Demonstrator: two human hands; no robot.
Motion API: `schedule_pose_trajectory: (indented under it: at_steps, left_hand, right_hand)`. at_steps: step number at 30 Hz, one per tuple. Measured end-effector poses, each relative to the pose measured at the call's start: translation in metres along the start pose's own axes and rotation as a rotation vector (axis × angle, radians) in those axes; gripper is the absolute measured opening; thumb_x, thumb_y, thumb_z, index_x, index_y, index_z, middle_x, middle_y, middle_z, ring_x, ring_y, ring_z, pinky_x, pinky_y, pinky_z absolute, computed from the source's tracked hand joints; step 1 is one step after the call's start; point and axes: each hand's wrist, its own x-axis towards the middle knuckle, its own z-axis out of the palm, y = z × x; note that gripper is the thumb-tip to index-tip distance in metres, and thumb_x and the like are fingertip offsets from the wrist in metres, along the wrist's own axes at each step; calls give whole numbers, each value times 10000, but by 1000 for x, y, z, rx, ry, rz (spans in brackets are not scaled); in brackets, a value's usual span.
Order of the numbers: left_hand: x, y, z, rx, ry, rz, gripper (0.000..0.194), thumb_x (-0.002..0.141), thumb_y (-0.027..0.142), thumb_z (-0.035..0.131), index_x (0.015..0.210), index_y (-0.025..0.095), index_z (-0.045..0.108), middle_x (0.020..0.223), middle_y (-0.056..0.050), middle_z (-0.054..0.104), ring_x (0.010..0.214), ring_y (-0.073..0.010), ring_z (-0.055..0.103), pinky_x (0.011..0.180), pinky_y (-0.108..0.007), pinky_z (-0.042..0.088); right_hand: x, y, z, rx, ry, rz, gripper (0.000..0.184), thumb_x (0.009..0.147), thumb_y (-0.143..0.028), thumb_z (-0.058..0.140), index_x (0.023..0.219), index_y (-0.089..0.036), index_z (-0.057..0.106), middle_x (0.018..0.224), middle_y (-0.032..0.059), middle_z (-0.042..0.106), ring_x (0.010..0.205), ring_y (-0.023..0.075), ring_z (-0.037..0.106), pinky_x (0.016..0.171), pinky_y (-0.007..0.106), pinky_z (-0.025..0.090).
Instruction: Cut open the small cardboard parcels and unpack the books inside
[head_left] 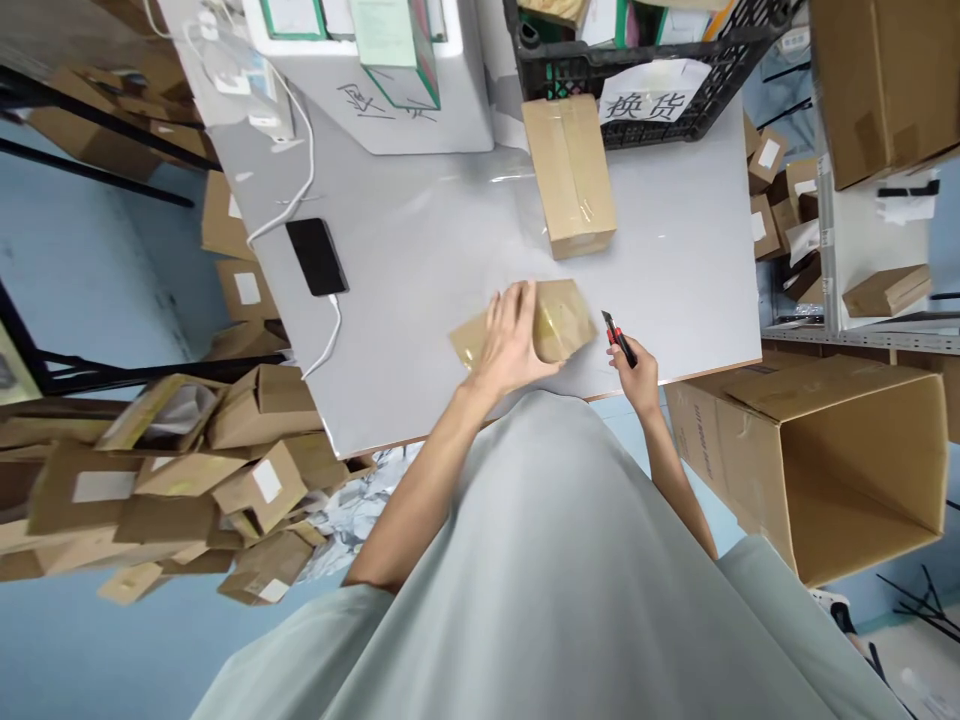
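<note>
- We are gripping a brown cardboard parcel (564, 318) with the left hand (511, 338), its fingers bending over the far side and its thumb lying along the near side.
- The parcel is lying on the tabletop (420, 250) close to the near edge, in front of our body; its long axis is running from left to right, the right end pointing slightly away from us.
- We are pinching a red-and-black utility knife (621, 340) in the right hand (637, 375), just beside the parcel's right end.
- The knife's long axis is slanting, its blade pointing away from us and a little left; the blade is standing apart from the parcel.
- Beyond the parcel, a taped box (571, 180) is pointing its long axis away from us, leaning slightly left, its far end reaching the black crate (637, 125).
- To our left, a phone (316, 257) is lying aslant, a white cable (334, 335) trailing from its near end.
</note>
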Motion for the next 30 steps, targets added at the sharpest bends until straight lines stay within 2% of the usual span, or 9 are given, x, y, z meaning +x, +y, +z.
schedule_pose_trajectory:
  at_steps: [2, 4, 8, 12, 15, 19, 23, 26, 30]
  left_hand:
    - [-20, -15, -18, -26, 51, -53, 1568, 701, 614, 973, 1815, 234, -63, 1875, -208, 156, 1728, -516, 149, 1417, -691, 124]
    - [-41, -33, -27, -53, 66, -109, 1593, 708, 666, 965, 1811, 237, -101, 1880, -216, 137, 1732, -511, 148, 1412, -677, 176]
    - [-72, -64, -20, -120, 56, -193, 1585, 742, 697, 937, 1808, 205, -127, 1880, -243, 124, 1739, -489, 157, 1416, -635, 218]
    - [-85, -73, -17, -221, 64, -200, 1571, 726, 725, 945, 1819, 220, -65, 1888, -223, 107, 1751, -453, 143, 1415, -588, 254]
    - [-81, -75, -28, -349, 117, -225, 1451, 716, 752, 941, 1818, 266, 132, 1875, -196, 193, 1721, -440, 264, 1367, -571, 359]
    - [-59, -87, -46, -505, 274, -300, 799, 962, 652, 742, 1623, 243, 556, 1676, -174, 537, 1486, -346, 608, 1157, -482, 586]
    - [-35, -100, -52, -552, 292, -346, 446, 917, 475, 805, 1280, 216, 791, 1415, -130, 733, 1139, -269, 767, 978, -402, 653]
    - [-27, -107, -51, -614, 234, -356, 318, 874, 407, 835, 1123, 208, 843, 1243, -103, 826, 961, -238, 788, 912, -372, 648]
    - [-27, -114, -49, -686, 214, -351, 354, 830, 445, 888, 1096, 211, 874, 1203, -108, 856, 935, -257, 806, 877, -364, 641]
  right_hand:
    - [-1, -12, 2, -20, 17, -13, 584, 1064, -627, 444, 1317, -196, 745, 1133, 101, 812, 889, 231, 781, 931, 391, 659]
    - [-3, -25, 7, -21, 24, -34, 583, 1069, -631, 447, 1336, -201, 737, 1144, 107, 812, 922, 244, 782, 935, 401, 663]
    - [-9, -46, 26, -18, -16, -87, 570, 1072, -620, 474, 1349, -195, 734, 1138, 108, 812, 930, 249, 779, 934, 398, 657]
    - [-16, -60, 46, -63, -66, -121, 595, 1067, -638, 484, 1352, -184, 739, 1097, 102, 815, 891, 244, 776, 916, 382, 643]
    - [-22, -69, 57, -105, -61, -144, 597, 1073, -641, 488, 1359, -184, 742, 1078, 89, 824, 870, 233, 773, 912, 374, 636]
    - [-34, -87, 66, -151, -83, -163, 531, 1095, -584, 516, 1388, -199, 735, 1075, 69, 840, 841, 211, 795, 893, 339, 630]
    - [-48, -111, 79, -247, -200, -122, 466, 1139, -478, 497, 1469, -216, 697, 1027, 45, 855, 790, 196, 820, 827, 290, 633]
    - [-54, -128, 93, -412, -275, -96, 448, 1152, -388, 506, 1554, -258, 656, 1070, 37, 874, 814, 198, 833, 866, 286, 632]
    - [-56, -147, 112, -637, -315, -99, 511, 1153, -354, 525, 1658, -288, 575, 1268, 66, 859, 1004, 251, 848, 950, 324, 620]
